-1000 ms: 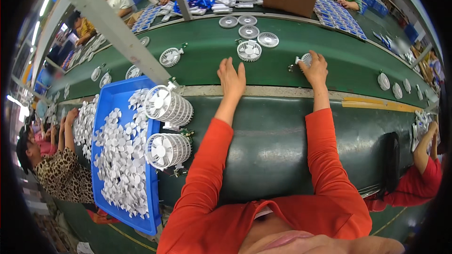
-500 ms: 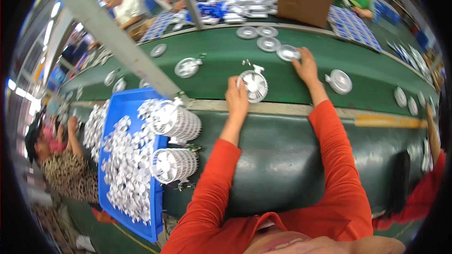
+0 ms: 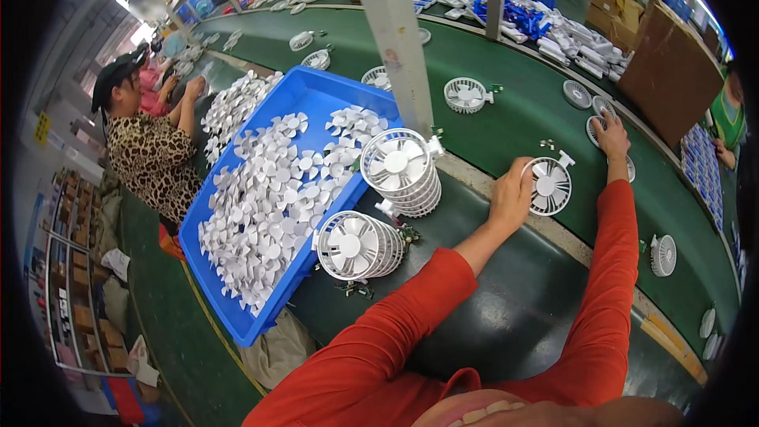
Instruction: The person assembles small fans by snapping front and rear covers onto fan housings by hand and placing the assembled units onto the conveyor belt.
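Observation:
My left hand [image 3: 511, 196] grips the rim of a round white fan grille [image 3: 549, 186] that lies at the near edge of the green conveyor belt [image 3: 514, 122]. My right hand [image 3: 613, 136] reaches farther out and rests on another white fan grille [image 3: 598, 128] on the belt. Both my arms wear orange-red sleeves. Two stacks of white fan grilles stand to my left, one upright [image 3: 400, 171], one lying on its side [image 3: 357, 245].
A blue tray [image 3: 312, 95] full of white fan blades sits on the left. More fan grilles [image 3: 466, 95] ride the belt. A person in a leopard-print top [image 3: 150, 154] works at the left. A grey post [image 3: 391, 32] rises ahead. A brown cardboard box [image 3: 668, 71] stands beyond the belt.
My view has swung left and the tray now fills the middle. My left hand took hold of a fan grille and drew it to the belt's near edge; my right hand stays on another grille.

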The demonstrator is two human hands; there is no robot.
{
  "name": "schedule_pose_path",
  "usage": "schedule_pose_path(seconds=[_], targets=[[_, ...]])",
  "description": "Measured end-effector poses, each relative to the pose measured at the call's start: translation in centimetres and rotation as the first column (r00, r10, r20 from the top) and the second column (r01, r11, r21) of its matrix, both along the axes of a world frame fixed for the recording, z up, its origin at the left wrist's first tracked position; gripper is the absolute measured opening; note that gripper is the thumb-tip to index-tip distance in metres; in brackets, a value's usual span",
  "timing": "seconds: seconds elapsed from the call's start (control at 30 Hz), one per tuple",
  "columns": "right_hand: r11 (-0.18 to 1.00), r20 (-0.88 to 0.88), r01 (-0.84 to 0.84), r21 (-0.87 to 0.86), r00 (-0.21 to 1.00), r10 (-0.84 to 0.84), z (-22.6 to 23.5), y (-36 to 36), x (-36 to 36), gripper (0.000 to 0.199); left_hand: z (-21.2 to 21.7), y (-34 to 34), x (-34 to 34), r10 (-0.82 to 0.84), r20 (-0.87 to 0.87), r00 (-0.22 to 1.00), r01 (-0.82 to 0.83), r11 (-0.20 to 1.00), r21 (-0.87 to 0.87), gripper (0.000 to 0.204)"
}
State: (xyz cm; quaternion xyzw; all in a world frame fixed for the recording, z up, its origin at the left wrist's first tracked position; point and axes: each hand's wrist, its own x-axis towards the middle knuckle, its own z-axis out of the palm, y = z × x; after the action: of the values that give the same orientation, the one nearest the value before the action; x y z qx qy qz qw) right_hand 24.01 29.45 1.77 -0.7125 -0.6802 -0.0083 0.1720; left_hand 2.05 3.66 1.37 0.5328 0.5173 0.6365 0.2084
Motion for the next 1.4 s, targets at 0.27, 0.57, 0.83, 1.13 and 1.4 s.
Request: schedule_pose_path(seconds=[0.27, 0.57, 0.83, 1.13, 1.4], targets=[[0.857, -0.176, -0.354, 0.374, 0.88, 0.441, -2.8, -7.7, 2.4, 0.027, -0.2, 0.3, 0.5, -0.015, 0.139, 0.99, 0.011, 1.0, 0.028, 0.023], [0.502, -0.708, -0.794, -0.344, 0.57, 0.417, 7.2, -19.1, -3.2, 0.028, -0.3, 2.0, -1.7, 0.127, 0.379, 0.917, -0.142, 0.99, 0.014, 0.026], [0.973, -0.04, -0.217, 0.082, 0.974, 0.221, 2.7, -1.1, -2.9, 0.057, -1.3, 2.3, 0.1, 0.055, 0.364, 0.93, -0.08, 0.995, 0.056, 0.027], [0.916, 0.043, -0.291, 0.276, 0.956, 0.29, -0.3, -5.9, 2.5, 0.026, -1.0, 2.2, -1.0, 0.004, 0.224, 0.975, -0.022, 0.997, 0.079, 0.024], [0.933, -0.125, -0.173, 0.317, 0.967, 0.222, 0.1, -21.5, 9.9, 0.022, -1.3, 5.0, 3.2, -0.253, 0.113, 0.961, 0.247, 0.967, 0.062, 0.028]])
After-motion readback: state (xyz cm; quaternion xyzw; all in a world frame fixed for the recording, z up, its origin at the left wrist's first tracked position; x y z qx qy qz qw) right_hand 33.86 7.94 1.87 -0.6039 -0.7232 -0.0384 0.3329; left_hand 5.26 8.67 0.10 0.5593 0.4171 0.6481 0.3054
